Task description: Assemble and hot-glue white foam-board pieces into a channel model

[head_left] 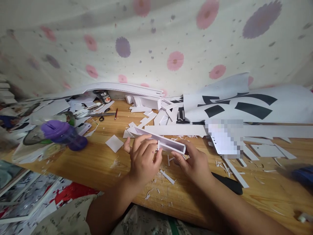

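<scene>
A long, narrow white box-like piece (171,143) with raised walls and a hollow middle is held above the wooden table, slanting down to the right. My left hand (144,158) has its fingers over the piece's left part, with thumb and forefinger pinching a small white strip (158,145) upright at its near wall. Around the right end of the piece, my right hand (195,161) is closed, thumb in front and fingers behind. Below the hands, a thin white strip (167,177) and small scraps lie on the table.
A purple cup (65,133), scissors (101,115) and a red pencil (116,114) are at the left. White offcuts (171,130) lie behind the hands. A lit phone (223,138), a black flat piece (227,183) and a patterned sheet (244,106) are at the right.
</scene>
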